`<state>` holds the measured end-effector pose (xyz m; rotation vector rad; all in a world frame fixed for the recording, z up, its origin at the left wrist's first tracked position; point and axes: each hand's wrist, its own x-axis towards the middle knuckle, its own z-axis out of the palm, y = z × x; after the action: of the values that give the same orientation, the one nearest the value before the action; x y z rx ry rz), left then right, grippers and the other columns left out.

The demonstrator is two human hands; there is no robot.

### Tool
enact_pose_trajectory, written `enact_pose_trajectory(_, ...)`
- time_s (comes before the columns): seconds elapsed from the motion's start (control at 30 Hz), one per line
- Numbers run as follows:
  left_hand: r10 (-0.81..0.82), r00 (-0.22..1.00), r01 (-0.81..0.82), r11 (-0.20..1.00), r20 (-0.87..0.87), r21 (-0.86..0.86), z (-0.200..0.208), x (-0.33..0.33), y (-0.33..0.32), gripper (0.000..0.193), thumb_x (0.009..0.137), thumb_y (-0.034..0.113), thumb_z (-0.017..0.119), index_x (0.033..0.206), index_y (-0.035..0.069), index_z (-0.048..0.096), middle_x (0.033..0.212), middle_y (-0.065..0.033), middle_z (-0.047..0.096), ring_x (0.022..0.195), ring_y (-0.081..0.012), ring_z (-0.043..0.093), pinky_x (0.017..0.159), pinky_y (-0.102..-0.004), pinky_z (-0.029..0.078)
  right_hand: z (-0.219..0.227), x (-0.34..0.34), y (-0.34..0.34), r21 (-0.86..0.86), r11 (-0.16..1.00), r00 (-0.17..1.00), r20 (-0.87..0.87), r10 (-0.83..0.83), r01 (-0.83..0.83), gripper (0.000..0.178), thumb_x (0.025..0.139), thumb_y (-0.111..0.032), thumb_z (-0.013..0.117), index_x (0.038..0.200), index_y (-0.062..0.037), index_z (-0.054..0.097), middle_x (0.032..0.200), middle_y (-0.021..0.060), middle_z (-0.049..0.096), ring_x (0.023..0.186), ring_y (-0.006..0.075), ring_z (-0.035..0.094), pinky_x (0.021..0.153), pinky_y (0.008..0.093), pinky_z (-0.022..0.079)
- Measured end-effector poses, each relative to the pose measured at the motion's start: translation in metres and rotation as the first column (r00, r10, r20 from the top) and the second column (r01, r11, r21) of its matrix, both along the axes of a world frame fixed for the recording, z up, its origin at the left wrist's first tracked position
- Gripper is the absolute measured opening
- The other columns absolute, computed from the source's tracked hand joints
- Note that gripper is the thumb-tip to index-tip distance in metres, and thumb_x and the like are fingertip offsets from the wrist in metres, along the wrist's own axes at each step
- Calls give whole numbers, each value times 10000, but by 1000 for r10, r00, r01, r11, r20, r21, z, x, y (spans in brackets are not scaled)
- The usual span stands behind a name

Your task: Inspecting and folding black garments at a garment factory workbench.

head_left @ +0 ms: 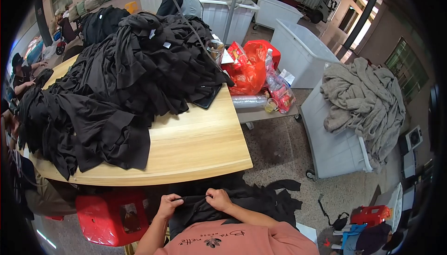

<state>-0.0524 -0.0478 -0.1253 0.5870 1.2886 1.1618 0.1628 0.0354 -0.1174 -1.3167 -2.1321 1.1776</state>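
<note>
Black cloth [198, 212], part of a dark garment, lies across my lap below the table's near edge. My left hand [171, 204] pinches one part of its upper edge. A short way to the right, my right hand [219, 199] grips the same edge between thumb and fingers, so the cloth stretches between both hands. More black fabric [272, 204] spreads to the right of my right forearm. On the wooden table [205, 148] a large heap of black garments [125, 73] covers the left and far side. A dark phone [207, 98] lies partly under the heap.
A red plastic stool [100, 220] stands left of my legs. Beyond the table's right side, a low stand holds red plastic bags [247, 71] and a clear bottle [249, 101]. A wheeled white bin [330, 138] overflows with grey fabric [365, 101]. Other people work behind and left.
</note>
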Motion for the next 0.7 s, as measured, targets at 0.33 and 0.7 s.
enact_pose_trajectory(0.33, 159, 958, -120, 978, 237, -170, -7, 18, -2, 45, 729, 9, 616, 771, -4, 626, 688, -55, 625, 585, -134, 574, 574, -243, 467, -1, -1, -6, 162, 971, 980, 125, 155, -174, 126, 704, -121, 541, 807, -62, 581, 797, 145, 599, 657, 329, 580, 580, 416, 452)
enact_pose_trajectory(0.7, 239, 962, -192, 935, 133, -297, -9, 26, 14, 153, 660, 34, 670, 774, -43, 603, 770, -114, 607, 634, -217, 592, 560, -341, 479, 3, -31, -14, 480, 557, 713, 245, 657, -678, 142, 753, -91, 478, 869, -68, 557, 760, 48, 485, 737, 198, 504, 630, 314, 360)
